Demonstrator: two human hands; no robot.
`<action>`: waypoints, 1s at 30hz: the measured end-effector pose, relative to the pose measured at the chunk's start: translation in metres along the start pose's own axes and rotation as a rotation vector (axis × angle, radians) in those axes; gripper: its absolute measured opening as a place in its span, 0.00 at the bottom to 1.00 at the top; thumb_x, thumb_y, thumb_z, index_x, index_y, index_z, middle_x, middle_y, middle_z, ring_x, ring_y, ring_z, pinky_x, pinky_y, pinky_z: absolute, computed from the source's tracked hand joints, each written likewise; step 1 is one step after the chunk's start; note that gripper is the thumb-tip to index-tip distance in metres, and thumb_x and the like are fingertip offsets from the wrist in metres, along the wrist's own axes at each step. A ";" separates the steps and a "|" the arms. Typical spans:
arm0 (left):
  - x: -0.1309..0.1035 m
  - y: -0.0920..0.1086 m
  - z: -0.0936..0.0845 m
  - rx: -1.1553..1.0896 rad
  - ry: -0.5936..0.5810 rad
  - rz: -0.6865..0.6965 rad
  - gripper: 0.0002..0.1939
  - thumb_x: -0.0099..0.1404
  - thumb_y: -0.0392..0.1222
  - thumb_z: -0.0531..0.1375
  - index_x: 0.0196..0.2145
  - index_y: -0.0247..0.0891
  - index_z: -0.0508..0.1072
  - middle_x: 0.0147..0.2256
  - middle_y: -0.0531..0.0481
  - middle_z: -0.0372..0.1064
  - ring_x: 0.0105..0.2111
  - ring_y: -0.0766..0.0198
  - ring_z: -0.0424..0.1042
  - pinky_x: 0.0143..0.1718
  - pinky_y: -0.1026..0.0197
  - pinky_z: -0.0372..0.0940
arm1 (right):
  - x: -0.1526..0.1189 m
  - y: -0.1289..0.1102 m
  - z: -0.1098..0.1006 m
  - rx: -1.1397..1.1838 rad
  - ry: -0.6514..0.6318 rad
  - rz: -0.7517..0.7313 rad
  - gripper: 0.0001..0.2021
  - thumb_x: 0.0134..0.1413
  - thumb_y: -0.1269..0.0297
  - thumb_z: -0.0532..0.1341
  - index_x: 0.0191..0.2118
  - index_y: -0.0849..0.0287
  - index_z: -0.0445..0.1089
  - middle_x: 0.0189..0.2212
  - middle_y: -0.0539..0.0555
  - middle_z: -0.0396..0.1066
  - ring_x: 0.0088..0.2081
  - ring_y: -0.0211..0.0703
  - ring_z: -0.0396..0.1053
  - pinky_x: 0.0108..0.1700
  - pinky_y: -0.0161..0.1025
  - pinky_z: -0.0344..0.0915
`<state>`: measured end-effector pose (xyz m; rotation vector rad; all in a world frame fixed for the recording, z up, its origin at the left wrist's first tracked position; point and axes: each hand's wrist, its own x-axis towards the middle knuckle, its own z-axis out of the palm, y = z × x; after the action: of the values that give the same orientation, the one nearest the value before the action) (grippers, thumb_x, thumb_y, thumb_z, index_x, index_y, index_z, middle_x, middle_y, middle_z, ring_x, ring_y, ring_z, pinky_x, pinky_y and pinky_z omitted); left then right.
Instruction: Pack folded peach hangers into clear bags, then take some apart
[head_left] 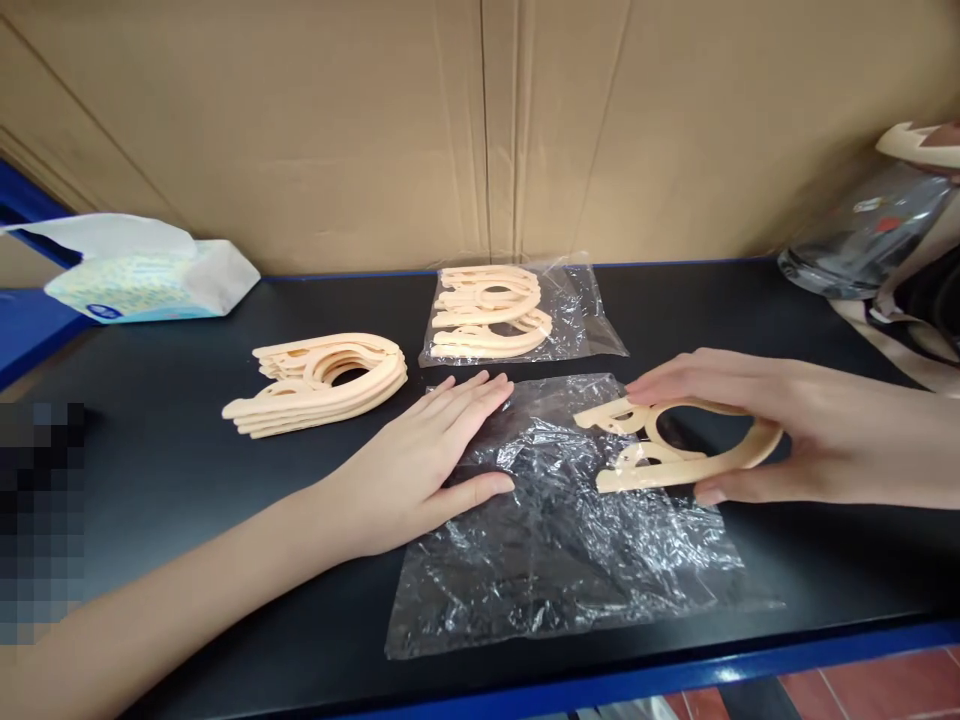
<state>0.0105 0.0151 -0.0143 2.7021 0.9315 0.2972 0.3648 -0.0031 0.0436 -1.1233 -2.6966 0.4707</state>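
My right hand (802, 430) grips a cream plastic folding hanger (675, 470), folded into a loop, with fingers along its far side and thumb on the near side. It is over the right part of a clear plastic bag (540, 560) lying flat and crinkled. My left hand (427, 460) rests open, palm down, on the bag's left edge with fingers stretched out. Left of that hand sits a stack of several matching folded hangers (330, 385). Behind the bag lies another clear bag (577, 310) with folded hangers (487, 310) inside.
All this lies on a black tabletop (187, 480) with a blue front edge (675, 675). A tissue pack (142, 270) stands at the back left. At the back right are a clear jar (862, 230) and a strap (885, 345). Cardboard (337, 130) rises along the back.
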 end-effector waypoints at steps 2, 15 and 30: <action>0.000 0.001 0.000 -0.003 0.003 0.002 0.38 0.77 0.64 0.48 0.73 0.38 0.48 0.73 0.40 0.47 0.73 0.49 0.48 0.73 0.42 0.48 | 0.005 -0.005 0.011 0.041 -0.023 0.037 0.24 0.61 0.49 0.66 0.61 0.44 0.65 0.57 0.53 0.72 0.52 0.48 0.75 0.45 0.41 0.77; 0.002 0.002 0.002 0.013 0.100 -0.075 0.41 0.71 0.69 0.54 0.70 0.39 0.57 0.69 0.40 0.59 0.68 0.47 0.61 0.68 0.45 0.59 | 0.011 0.010 0.018 -0.111 0.070 0.101 0.26 0.53 0.39 0.68 0.52 0.47 0.71 0.44 0.54 0.77 0.40 0.55 0.74 0.40 0.50 0.69; 0.005 0.004 -0.001 -0.036 0.103 -0.024 0.39 0.70 0.65 0.59 0.69 0.39 0.58 0.66 0.39 0.62 0.64 0.47 0.64 0.65 0.46 0.61 | 0.029 -0.005 0.047 -0.168 0.311 0.017 0.11 0.62 0.55 0.65 0.44 0.55 0.68 0.38 0.52 0.77 0.36 0.47 0.73 0.40 0.45 0.65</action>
<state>0.0158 0.0155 -0.0112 2.6622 0.9763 0.4476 0.3278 0.0038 0.0024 -1.1532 -2.4892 0.0629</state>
